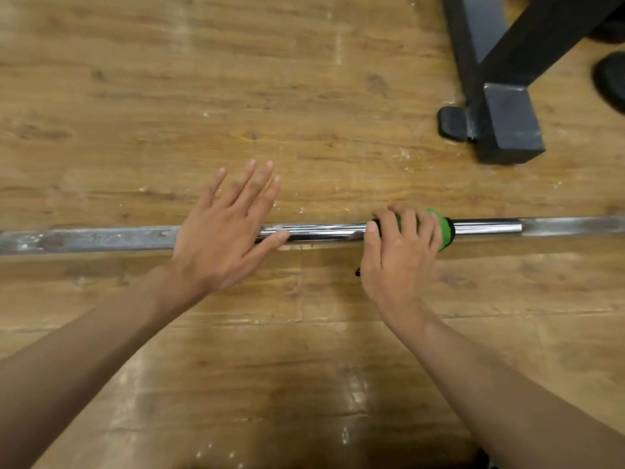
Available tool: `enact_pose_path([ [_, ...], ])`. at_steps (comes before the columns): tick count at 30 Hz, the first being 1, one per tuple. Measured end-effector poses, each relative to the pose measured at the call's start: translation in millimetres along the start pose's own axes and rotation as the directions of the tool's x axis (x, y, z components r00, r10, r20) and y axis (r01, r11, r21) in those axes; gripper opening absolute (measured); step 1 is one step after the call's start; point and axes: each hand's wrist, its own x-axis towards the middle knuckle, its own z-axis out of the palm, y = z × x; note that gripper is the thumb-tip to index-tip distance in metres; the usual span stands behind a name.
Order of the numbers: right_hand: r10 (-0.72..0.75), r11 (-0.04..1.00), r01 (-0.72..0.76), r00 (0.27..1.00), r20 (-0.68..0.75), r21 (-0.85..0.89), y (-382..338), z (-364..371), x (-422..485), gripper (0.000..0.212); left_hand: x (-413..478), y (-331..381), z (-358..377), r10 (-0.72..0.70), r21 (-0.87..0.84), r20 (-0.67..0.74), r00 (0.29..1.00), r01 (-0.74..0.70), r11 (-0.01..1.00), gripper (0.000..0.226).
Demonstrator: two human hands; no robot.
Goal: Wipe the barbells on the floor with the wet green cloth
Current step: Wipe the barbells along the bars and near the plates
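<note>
Crosswise, the barbell (pixel 324 231) spans the wooden floor (pixel 236 96), nine to three o'clock; left hand (pixel 220 238) lies flat on it, fingers spread; at its three o'clock, right hand (pixel 399 252) clamps green cloth (pixel 443 228) round it.

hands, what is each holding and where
The right hand grips the cloth, bunched round the bar; the left hand holds nothing, open across the bar.

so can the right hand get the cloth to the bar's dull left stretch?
Probably not directly: the left hand lies open over the barbell, between the right hand gripping the green cloth and that stretch.
</note>
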Motion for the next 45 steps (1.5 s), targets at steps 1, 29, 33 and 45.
enact_pose_path([
  [1,-0.039,0.999,0.039,0.999,0.018,-0.004,-10,1,-6,0.046,-1,3,0,-0.018,0.004,0.0,1.0,0.018,1.0,0.085],
  [29,0.089,0.992,-0.086,0.996,-0.028,0.091,-42,9,-24,0.046,-12,20,7,-0.174,0.097,0.017,0.985,0.172,0.98,0.08],
  [33,-0.208,0.967,0.2,0.978,0.033,0.161,-53,8,-25,0.037,-11,14,8,-0.148,0.086,0.019,0.989,0.146,0.986,0.078],
  [45,-0.161,0.982,0.159,0.987,0.014,0.102,-52,17,-14,0.046,4,3,11,-0.093,0.096,-0.016,0.996,0.094,0.991,0.077],
])
